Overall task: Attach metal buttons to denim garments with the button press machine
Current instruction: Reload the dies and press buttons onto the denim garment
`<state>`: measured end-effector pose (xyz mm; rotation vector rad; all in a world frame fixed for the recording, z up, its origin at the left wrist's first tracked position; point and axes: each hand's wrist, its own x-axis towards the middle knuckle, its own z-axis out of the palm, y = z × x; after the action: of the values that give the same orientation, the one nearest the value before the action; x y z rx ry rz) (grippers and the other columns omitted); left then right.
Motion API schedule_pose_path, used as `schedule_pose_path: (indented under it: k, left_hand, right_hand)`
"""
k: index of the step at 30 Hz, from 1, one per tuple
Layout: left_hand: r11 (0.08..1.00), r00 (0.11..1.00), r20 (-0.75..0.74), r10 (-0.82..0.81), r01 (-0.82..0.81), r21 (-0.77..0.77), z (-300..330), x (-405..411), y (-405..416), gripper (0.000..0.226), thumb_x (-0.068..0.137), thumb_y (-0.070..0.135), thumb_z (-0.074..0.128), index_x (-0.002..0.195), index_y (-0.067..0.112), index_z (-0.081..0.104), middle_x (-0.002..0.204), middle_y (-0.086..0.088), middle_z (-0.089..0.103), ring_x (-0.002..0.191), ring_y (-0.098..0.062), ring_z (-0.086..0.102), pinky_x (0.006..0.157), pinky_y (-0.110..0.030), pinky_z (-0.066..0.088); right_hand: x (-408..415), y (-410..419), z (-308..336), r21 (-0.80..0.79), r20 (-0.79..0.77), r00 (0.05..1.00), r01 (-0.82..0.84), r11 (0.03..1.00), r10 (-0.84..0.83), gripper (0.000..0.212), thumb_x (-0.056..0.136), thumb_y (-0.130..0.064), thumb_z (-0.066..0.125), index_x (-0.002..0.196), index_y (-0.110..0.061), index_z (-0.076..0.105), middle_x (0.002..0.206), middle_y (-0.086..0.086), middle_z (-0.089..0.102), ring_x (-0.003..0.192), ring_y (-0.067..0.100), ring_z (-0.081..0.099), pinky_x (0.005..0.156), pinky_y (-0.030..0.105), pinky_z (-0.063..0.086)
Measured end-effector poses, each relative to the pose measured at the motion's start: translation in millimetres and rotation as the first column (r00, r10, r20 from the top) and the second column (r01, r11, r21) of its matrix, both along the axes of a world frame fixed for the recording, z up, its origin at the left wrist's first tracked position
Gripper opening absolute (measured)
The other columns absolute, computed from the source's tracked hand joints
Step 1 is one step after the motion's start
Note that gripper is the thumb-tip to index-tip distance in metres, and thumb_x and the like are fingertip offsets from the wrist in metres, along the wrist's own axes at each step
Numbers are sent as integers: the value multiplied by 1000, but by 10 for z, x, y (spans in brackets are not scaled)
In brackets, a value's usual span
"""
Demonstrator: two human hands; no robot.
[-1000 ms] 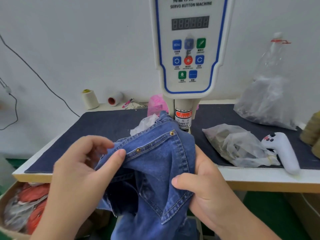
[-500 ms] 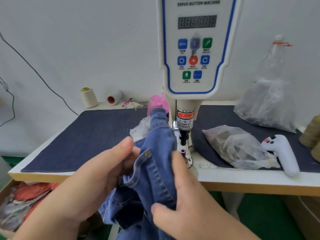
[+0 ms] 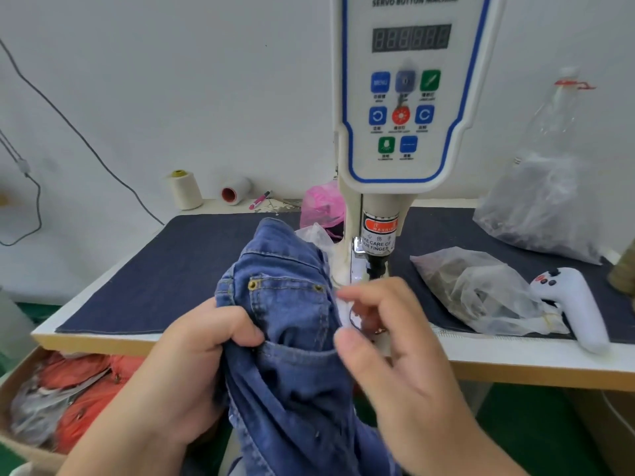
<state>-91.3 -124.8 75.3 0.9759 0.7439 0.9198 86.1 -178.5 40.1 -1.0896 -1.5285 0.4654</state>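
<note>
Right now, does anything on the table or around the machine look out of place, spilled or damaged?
Nothing looks spilled or damaged. One spool lies on its side beside the upright spool at the back of the table. A white handheld controller lies near the front edge, which is unusual at a button machine.

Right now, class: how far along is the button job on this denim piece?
Done: two metal rivets already sit on the denim garment. In hand: the left hand grips the fabric; the right hand is loose beside it. Left: nothing lies under the press head yet.
</note>
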Motion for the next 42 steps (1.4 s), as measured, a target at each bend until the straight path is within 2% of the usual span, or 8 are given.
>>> schedule_pose_path:
  k: [8, 18, 27, 30, 33, 37, 39, 42]
  left_hand:
    - [898, 819, 449, -357, 434, -78, 160, -8, -31, 37, 66, 8, 46, 91, -9, 68, 97, -29, 66, 93, -41, 65, 96, -50, 46]
    - [994, 994, -109, 29, -17, 107, 11, 153, 300, 31, 53, 0, 58, 81, -1, 71, 79, -23, 66, 67, -32, 64, 61, -34, 56]
    - [981, 967, -251, -46, 90, 170, -174, 171, 341, 20, 70, 8, 81, 89, 12, 77, 96, -20, 74, 80, -30, 72, 73, -37, 58]
    - [981, 982, -7, -186, 185, -57, -125, 271, 292, 30, 72, 12, 72, 99, 0, 73, 98, -24, 71, 79, -31, 72, 72, -37, 61]
    - [974, 945, -236, -227, 225, -38, -45, 494, 339, 30, 100, 0, 47, 85, -3, 73, 75, -23, 72, 72, -13, 74, 58, -18, 55]
    - [996, 937, -347, -47, 71, 59, -132, 546, 435, 42, 107, 9, 22, 147, -3, 20, 155, -25, 27, 143, -26, 33, 85, -21, 36]
    - [976, 866, -489, -108, 185, 112, -130, 668, 532, 40, 106, 7, 23, 146, -2, 25, 151, -17, 36, 129, -17, 46, 79, -11, 38]
    - [977, 882, -432, -189, 215, 12, -109, 700, 399, 31, 105, 1, 28, 95, 4, 58, 70, 4, 70, 57, 10, 57, 52, 0, 39]
  right_hand:
    - [203, 267, -263, -304, -475, 796, -549, 779, 375, 47, 89, -46, 64, 134, -34, 56, 140, 4, 55, 132, 27, 51, 111, 53, 37]
    - [259, 152, -201, -196, -588, 746, -508, 839, 314, 32, 82, -20, 71, 114, -25, 71, 116, 5, 72, 110, 21, 68, 83, 26, 55]
    - [531, -41, -328, -203, -810, 572, -476, 856, 126, 64, 48, -35, 96, 104, -10, 76, 105, 20, 73, 95, 31, 73, 71, 31, 59]
    - [628, -92, -333, -226, -713, 678, -464, 857, 179, 63, 61, -44, 91, 117, -24, 71, 117, 10, 72, 109, 27, 68, 80, 29, 57]
    - [695, -106, -300, -186, -449, 889, -187, 965, 86, 69, 61, -57, 86, 123, -46, 58, 126, -6, 66, 114, 17, 65, 85, 22, 54]
    - [714, -225, -308, 221, 138, 927, 314, 923, -349, 70, 70, -27, 79, 130, -44, 44, 129, -12, 46, 113, 10, 54, 99, 16, 41]
    - [663, -305, -305, 331, 339, 865, 260, 907, -371, 41, 74, -33, 70, 113, -34, 57, 125, -10, 48, 117, 12, 52, 102, 15, 33]
    - [634, -359, -262, 287, 353, 882, 217, 933, -313, 21, 85, -52, 61, 85, -31, 57, 108, -15, 52, 103, 12, 53, 94, 17, 34]
